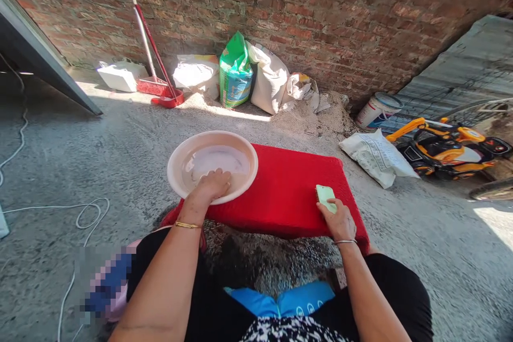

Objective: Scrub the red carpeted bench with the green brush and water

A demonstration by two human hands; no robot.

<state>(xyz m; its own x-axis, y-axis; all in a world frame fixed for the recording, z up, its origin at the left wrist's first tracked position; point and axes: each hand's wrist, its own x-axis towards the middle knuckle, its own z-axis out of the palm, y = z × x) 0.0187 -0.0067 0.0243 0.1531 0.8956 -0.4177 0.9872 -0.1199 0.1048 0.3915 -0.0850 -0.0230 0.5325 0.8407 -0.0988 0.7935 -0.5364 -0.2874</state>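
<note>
Your right hand [341,221] is pinching the green brush [326,195]; your left hand [211,187] is resting inside the basin [172,164], fingers unclear; pressing its rim could be tipping it.

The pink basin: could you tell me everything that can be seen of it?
The basin is round and pale pink, with a broad smooth rim, and looks like plastic. It sits upright at the left end of the red cloth and holds clear liquid, probably water, below the rim. The left hand reaches in over its near side; whether the wrist touches the rim is unclear. Its underside is hidden.
</note>
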